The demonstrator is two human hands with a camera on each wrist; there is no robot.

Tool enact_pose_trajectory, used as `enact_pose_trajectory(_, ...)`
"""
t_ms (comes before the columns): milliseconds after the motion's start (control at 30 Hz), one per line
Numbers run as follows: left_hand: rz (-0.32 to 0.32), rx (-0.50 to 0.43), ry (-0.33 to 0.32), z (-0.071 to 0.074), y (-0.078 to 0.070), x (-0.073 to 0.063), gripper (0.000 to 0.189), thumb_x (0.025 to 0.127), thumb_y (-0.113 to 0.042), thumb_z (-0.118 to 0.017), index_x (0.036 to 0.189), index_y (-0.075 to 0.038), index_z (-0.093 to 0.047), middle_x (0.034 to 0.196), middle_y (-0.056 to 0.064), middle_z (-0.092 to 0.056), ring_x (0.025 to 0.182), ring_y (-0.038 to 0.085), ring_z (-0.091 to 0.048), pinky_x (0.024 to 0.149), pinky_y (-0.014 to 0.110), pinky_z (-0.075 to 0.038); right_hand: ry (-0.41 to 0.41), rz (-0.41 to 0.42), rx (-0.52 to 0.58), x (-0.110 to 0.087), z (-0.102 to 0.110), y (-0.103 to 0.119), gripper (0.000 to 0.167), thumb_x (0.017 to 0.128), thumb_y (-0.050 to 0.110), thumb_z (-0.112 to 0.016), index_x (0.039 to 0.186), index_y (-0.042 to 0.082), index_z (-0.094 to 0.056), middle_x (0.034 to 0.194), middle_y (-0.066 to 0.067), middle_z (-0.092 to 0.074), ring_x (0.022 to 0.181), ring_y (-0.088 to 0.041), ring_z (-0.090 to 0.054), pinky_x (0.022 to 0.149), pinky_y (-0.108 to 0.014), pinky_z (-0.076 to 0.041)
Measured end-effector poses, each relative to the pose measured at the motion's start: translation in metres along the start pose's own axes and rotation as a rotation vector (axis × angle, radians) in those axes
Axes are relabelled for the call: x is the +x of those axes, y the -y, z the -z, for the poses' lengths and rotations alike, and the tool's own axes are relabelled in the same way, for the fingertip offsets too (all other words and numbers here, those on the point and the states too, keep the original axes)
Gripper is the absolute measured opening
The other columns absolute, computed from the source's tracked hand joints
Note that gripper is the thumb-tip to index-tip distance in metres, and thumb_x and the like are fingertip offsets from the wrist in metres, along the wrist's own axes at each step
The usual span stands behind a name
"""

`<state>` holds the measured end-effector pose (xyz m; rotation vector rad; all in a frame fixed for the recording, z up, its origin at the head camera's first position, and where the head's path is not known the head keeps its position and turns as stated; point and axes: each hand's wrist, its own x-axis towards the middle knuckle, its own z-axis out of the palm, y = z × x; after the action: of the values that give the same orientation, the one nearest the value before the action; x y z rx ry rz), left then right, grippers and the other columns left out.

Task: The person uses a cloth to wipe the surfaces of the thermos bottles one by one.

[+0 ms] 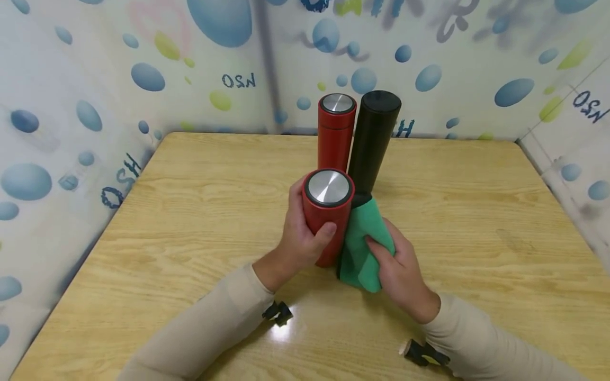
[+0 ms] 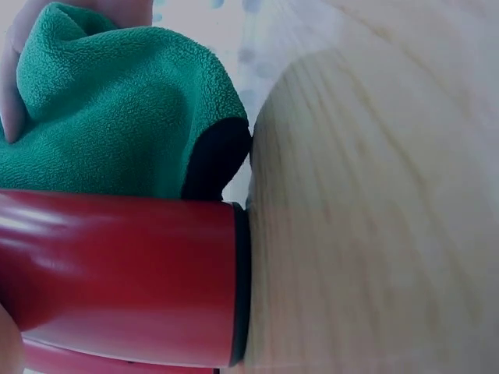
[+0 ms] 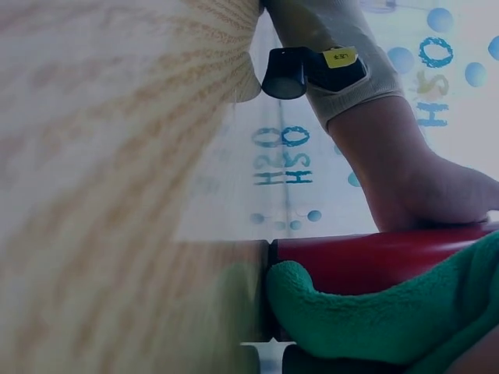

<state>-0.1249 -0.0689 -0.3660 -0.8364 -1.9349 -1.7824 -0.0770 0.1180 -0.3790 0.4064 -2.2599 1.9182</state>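
Note:
My left hand point(image 1: 296, 241) grips a red vacuum flask point(image 1: 318, 212) around its side, thumb across the front. The flask has a brushed silver lid top with a black ring, and its black base rim point(image 2: 242, 284) is down at the wooden table. In my right hand point(image 1: 404, 272) is a green fleecy cloth point(image 1: 356, 251), pinched and bunched between thumb and fingers. It lies against the flask's right side, covering part of the lower body in the right wrist view. A dark patch point(image 2: 218, 160) shows at the cloth's edge in the left wrist view.
Right behind the held flask stand a second red flask point(image 1: 334, 145) with a silver lid top and a tall black flask point(image 1: 374, 140), side by side. The wooden table point(image 1: 214, 211) meets walls covered in a blue and green dotted print. Dark camera mounts point(image 1: 278, 313) hang by both sleeves.

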Motion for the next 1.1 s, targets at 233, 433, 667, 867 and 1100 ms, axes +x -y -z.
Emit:
enact_pose_trajectory(233, -0.046, -0.005, -0.001, -0.0001, 0.0027, 0.0009, 0.089, 0.095, -0.066, -0.046, 0.14, 0.007, -0.024, 0.132, 0.025, -0.049, 0.123, 0.028, -0.05, 0.098, 0.04, -0.054, 0.015, -0.002, -0.01, -0.0002, 0.0008, 0.0019, 0.032, 0.098, -0.003, -0.052, 0.129, -0.005, -0.058, 0.107, 0.014, -0.064, 0.097, -0.003, -0.063, 0.084, -0.017, -0.053)
enact_pose_trajectory(433, -0.04, 0.019, -0.005, -0.0001, 0.002, 0.0016, 0.087, 0.095, -0.065, -0.046, 0.141, 0.005, -0.024, 0.134, 0.024, -0.049, 0.124, 0.029, -0.05, 0.099, 0.041, -0.053, 0.034, -0.019, -0.026, 0.0025, 0.0019, 0.0012, 0.034, 0.099, 0.0, -0.052, 0.132, -0.001, -0.057, 0.112, 0.011, -0.064, 0.101, -0.005, -0.063, 0.086, -0.017, -0.053)
enact_pose_trajectory(667, -0.026, 0.046, -0.007, -0.0003, 0.0016, 0.0006, 0.086, 0.094, -0.065, -0.048, 0.14, 0.004, -0.025, 0.135, 0.023, -0.049, 0.124, 0.029, -0.05, 0.1, 0.04, -0.053, -0.01, -0.001, -0.018, 0.0019, 0.0005, 0.0013, 0.031, 0.097, -0.003, -0.053, 0.128, -0.005, -0.058, 0.107, 0.013, -0.064, 0.097, -0.004, -0.063, 0.085, -0.017, -0.053)
enact_pose_trajectory(867, 0.005, 0.052, -0.004, -0.0003, 0.0021, -0.0017, 0.088, 0.092, -0.068, -0.051, 0.135, 0.005, -0.026, 0.135, 0.022, -0.049, 0.125, 0.03, -0.05, 0.1, 0.038, -0.053, -0.04, 0.029, -0.018, -0.0014, 0.0002, 0.0028, 0.03, 0.097, -0.005, -0.053, 0.125, -0.006, -0.06, 0.104, 0.012, -0.064, 0.095, -0.004, -0.062, 0.084, -0.016, -0.053)
enact_pose_trajectory(1100, 0.011, 0.036, -0.015, 0.0, 0.0009, -0.0013, 0.089, 0.091, -0.066, -0.055, 0.136, 0.004, -0.025, 0.136, 0.022, -0.048, 0.126, 0.029, -0.049, 0.1, 0.04, -0.053, -0.022, 0.052, -0.012, -0.002, -0.0008, 0.0042, 0.029, 0.097, -0.004, -0.054, 0.125, -0.003, -0.06, 0.105, 0.006, -0.064, 0.094, -0.007, -0.062, 0.085, -0.017, -0.052)
